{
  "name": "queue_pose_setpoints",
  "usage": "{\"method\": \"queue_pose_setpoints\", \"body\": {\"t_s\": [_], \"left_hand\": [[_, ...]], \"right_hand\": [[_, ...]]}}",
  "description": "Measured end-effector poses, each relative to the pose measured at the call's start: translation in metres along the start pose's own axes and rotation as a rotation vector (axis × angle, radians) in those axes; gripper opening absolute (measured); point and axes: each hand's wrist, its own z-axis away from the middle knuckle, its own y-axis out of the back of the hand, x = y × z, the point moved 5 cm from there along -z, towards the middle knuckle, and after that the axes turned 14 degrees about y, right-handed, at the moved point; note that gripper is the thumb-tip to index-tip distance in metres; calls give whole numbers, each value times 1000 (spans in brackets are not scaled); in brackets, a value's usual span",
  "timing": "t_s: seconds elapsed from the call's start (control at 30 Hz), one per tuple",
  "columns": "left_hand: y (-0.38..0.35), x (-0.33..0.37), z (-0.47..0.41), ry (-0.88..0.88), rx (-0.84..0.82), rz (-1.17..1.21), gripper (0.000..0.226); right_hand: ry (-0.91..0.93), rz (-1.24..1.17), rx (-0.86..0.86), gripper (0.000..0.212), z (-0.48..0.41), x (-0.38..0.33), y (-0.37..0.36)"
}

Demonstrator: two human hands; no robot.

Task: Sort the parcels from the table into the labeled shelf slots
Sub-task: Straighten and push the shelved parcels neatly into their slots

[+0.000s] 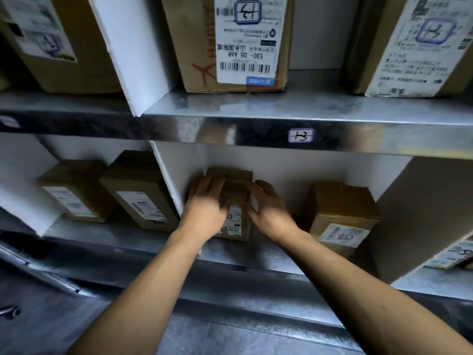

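Placing step. Small parcel (234, 222) stands on lower shelf (279, 254), hard against white divider (174, 175). Left grip (204, 201) and right grip (268, 210) flank it, fingers flat, pressing rather than clasping. Next, likely: release, withdraw, fetch another.

Dark grey floor tiles (230, 336) lie well below the left hand (206, 203); a small shiny metal piece (10, 311) sits far lower-left of it.
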Motion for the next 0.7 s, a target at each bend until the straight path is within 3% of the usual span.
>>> {"method": "queue_pose_setpoints", "body": {"t_s": [0.3, 0.7], "left_hand": [[-11, -12, 0, -128, -46, 28, 47], [-12, -15, 13, -285, 58, 85, 42]], "right_hand": [[-58, -51, 121, 44, 12, 4, -8], [-130, 9, 214, 43, 38, 0, -10]]}}
